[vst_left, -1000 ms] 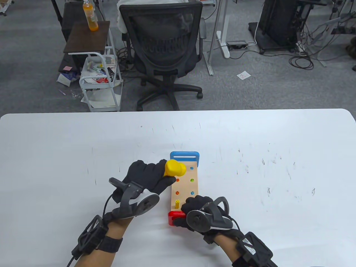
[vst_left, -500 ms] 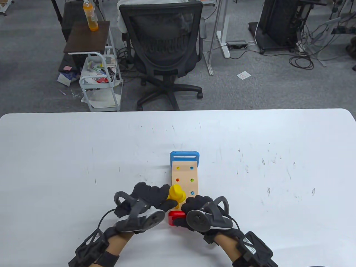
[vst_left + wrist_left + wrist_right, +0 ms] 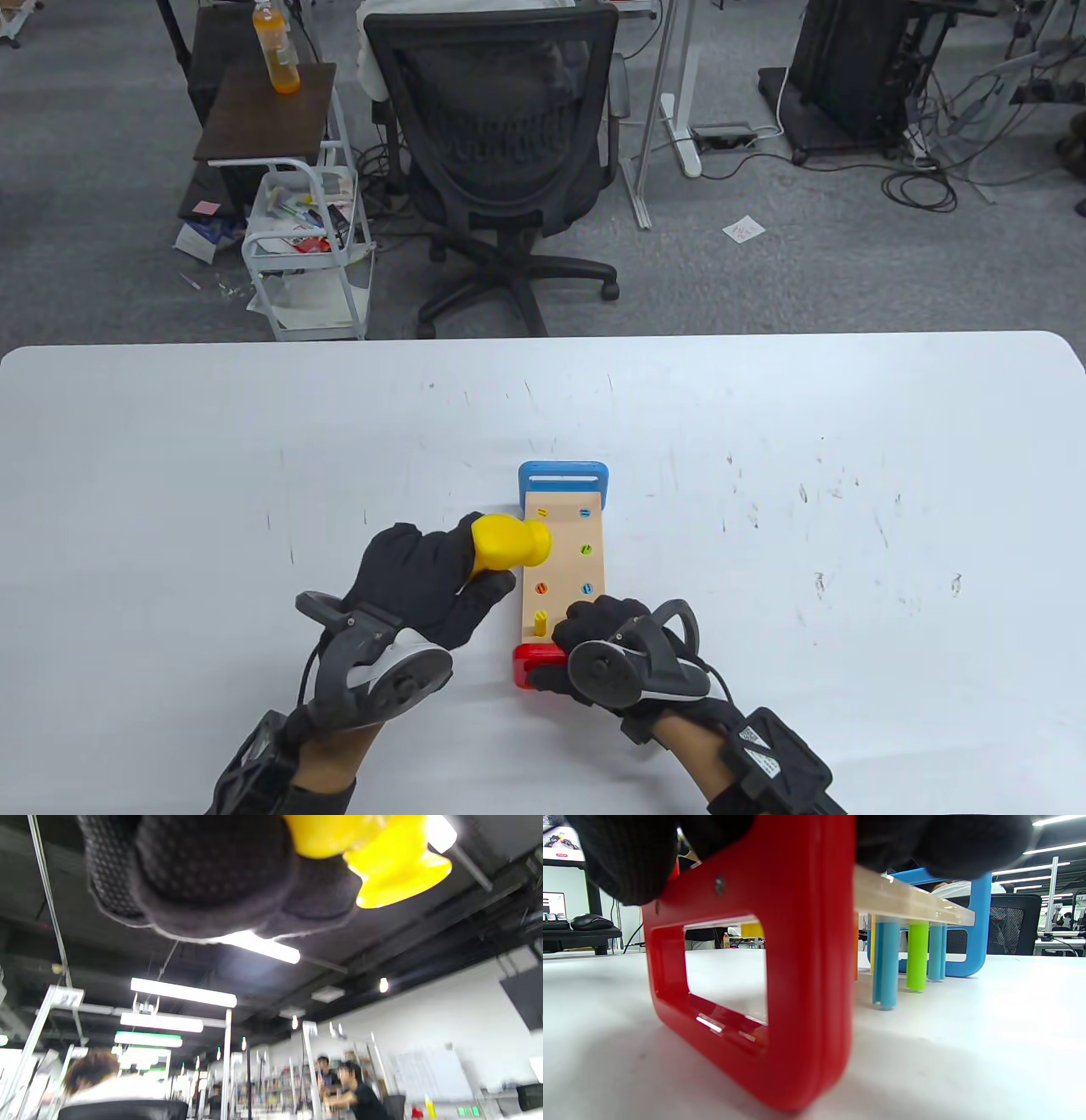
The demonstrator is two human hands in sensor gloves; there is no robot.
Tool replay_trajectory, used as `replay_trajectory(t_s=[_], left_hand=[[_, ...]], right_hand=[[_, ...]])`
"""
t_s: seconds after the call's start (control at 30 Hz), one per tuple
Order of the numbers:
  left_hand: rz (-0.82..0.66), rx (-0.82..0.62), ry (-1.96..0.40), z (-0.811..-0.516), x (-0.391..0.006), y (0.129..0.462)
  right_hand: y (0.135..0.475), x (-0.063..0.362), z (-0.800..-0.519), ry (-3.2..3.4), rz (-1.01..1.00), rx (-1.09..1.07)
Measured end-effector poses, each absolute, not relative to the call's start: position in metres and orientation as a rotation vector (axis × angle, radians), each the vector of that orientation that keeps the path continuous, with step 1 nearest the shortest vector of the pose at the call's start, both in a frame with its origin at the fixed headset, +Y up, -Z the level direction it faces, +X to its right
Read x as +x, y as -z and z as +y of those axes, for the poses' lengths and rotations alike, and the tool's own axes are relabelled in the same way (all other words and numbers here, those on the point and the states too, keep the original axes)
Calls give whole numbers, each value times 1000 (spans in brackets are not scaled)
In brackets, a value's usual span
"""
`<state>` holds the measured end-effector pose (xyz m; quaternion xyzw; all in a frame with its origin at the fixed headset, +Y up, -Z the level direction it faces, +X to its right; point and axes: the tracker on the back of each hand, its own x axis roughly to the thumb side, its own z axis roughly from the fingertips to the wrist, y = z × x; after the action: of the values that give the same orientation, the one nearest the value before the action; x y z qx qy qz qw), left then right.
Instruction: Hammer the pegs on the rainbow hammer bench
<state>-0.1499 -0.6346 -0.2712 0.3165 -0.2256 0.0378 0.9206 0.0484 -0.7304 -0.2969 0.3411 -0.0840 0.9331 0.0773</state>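
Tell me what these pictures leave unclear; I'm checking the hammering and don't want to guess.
- Hammer handle: the left hand covers it in the table view; the left wrist view cuts it off at the top edge.
- Bench near corner: hidden under the right hand in the table view.
- Yellow peg: how far it still stands out is too small to judge from above.
- Left wrist view: blurred, aimed at the ceiling; no bench there.

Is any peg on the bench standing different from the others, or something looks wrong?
One yellow peg stands above the bench top near its red end, while the other visible pegs sit flush. It is simply not driven down yet; nothing looks damaged.
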Motion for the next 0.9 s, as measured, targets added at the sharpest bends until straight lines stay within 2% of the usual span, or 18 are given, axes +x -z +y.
replay_trajectory(t_s=[0.03, 0.1, 0.13, 0.2, 0.27, 0.37, 0.47, 0.53, 0.57, 0.63, 0.7, 0.73, 0.77, 0.8, 0.9], left_hand=[[-476, 569, -11, -650, -144, 275], [-548, 313, 302, -707, -126, 285], [-504, 413, 299, -709, -131, 281], [-542, 359, 219, -696, -129, 286], [-505, 485, 89, -666, -134, 280], [-477, 597, -30, -629, -139, 270], [-460, 696, -77, -610, -144, 261], [-448, 694, -114, -614, -148, 262], [-448, 658, -118, -626, -148, 266], [-473, 472, -2, -668, -141, 280], [-595, 221, 177, -713, -134, 291], [-536, 264, 199, -724, -143, 290], [-620, 285, -7, -721, -142, 294], [-626, 222, -27, -716, -143, 294], [-591, 424, 54, -685, -148, 289]], right_hand=[[297, 48, -730, -2795, -252, 1023], [297, 48, -730, -2795, -249, 1025], [297, 48, -730, -2796, -248, 1025], [297, 48, -730, -2798, -247, 1024], [297, 48, -730, -2799, -246, 1025], [297, 48, -730, -2801, -246, 1024], [297, 48, -730, -2800, -247, 1024], [297, 48, -730, -2801, -246, 1023], [297, 48, -730, -2802, -247, 1023], [297, 48, -730, -2803, -242, 1024], [297, 48, -730, -2804, -242, 1024], [297, 48, -730, -2803, -239, 1026], [297, 48, -730, -2803, -239, 1025], [297, 48, -730, -2804, -240, 1025], [297, 48, -729, -2802, -239, 1025]])
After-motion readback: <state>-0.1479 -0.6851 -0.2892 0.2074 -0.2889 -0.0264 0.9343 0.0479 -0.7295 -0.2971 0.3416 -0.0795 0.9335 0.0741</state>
